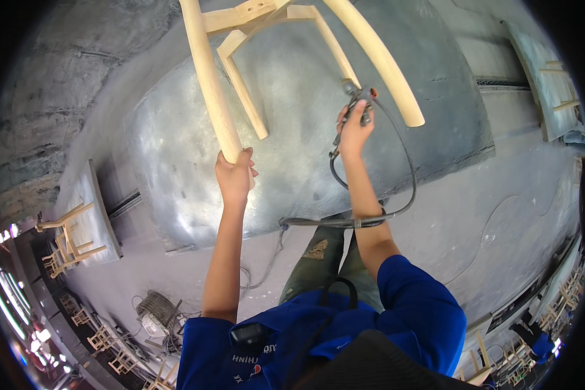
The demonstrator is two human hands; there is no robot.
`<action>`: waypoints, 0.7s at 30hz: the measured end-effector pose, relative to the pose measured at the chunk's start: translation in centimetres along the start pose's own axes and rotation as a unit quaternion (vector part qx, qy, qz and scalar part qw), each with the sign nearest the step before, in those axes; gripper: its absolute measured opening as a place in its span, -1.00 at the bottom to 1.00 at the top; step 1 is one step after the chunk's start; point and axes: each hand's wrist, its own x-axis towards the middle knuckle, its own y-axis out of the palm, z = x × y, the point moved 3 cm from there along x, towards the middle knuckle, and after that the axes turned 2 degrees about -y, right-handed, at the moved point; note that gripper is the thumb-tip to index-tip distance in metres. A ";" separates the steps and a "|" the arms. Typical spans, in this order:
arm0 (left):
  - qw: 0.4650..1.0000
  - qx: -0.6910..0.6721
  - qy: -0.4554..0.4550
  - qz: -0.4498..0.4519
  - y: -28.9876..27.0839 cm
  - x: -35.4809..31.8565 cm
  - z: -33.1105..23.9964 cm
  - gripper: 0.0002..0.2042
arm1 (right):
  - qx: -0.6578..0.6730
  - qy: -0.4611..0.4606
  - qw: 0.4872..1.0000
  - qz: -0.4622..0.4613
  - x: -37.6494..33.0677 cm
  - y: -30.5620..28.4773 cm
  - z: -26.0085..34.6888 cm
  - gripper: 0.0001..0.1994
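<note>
A pale wooden chair frame (pixel 209 78) spans the top of the view, its legs pointing toward me. My left hand (pixel 234 179) is closed around the end of its left curved leg. In my right hand (pixel 353 133) is a dark spray gun (pixel 357 97), gripped by the handle and raised among the legs on the right. Its nozzle is close to the tip of a thinner inner leg; whether they touch I cannot tell. From the gun a grey hose (pixel 411 166) loops out to the right and back around my right forearm.
A worn grey sheet-like surface (pixel 279 188) lies beneath the chair. At the lower left stands a motor-like machine (pixel 157 315) with cables. More wooden frames (pixel 71 237) rest by a panel on the left, and another panel (pixel 533 78) stands at the right.
</note>
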 end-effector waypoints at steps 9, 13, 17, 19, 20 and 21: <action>1.000 0.002 0.019 -0.007 -0.5 -0.9 0.8 -0.72 | -0.011 0.041 0.961 0.273 -14.4 -2.5 9.0 -0.38; 0.999 -0.008 0.051 -0.016 -0.6 -1.5 2.9 -0.74 | -0.053 -0.086 0.963 0.250 -14.2 -1.3 16.5 -0.38; 0.996 -0.009 0.081 -0.044 -0.6 -3.4 5.7 -0.74 | -0.141 -0.208 0.948 0.197 -10.3 1.7 23.7 -0.39; 0.995 -0.012 0.087 -0.051 -0.5 -4.3 7.2 -0.74 | -0.149 -0.328 0.914 0.185 -9.0 5.5 25.8 -0.39; 0.995 -0.006 0.085 -0.053 -0.5 -4.7 7.9 -0.73 | -0.134 -0.322 0.916 0.198 -8.9 7.2 26.4 -0.39; 0.996 -0.001 0.070 -0.054 -0.6 -5.3 8.8 -0.73 | -0.119 -0.313 0.919 0.210 -9.0 8.6 26.9 -0.38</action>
